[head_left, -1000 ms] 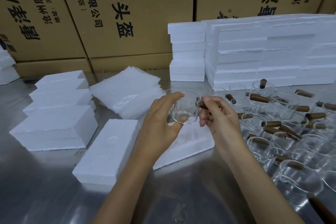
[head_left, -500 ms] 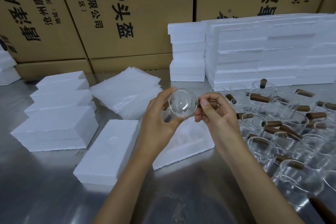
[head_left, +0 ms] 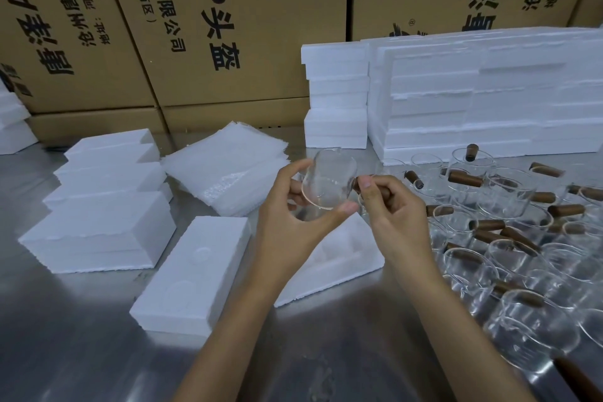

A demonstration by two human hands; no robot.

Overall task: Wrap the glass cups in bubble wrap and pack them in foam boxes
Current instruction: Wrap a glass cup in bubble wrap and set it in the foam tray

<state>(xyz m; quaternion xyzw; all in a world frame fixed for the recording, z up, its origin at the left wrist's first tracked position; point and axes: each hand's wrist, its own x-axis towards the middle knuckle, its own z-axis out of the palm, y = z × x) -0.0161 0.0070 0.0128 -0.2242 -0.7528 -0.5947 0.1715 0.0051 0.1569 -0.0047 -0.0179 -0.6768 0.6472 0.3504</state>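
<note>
A clear glass cup with a brown wooden handle is held up above the table, tilted on its side. My left hand grips its body between thumb and fingers. My right hand pinches the wooden handle on the cup's right. Below my hands lies an open foam box with moulded hollows, partly hidden by them. Its foam lid lies to the left. A pile of bubble wrap sheets sits behind that.
Many glass cups with wooden handles crowd the right of the steel table. Closed foam boxes are stacked at the left, more foam pieces at the back right. Cardboard cartons wall off the back.
Both hands have turned the cup in the air; its base faced me half a second ago, and now it lies tilted with its side towards me. The hands stayed in place.
</note>
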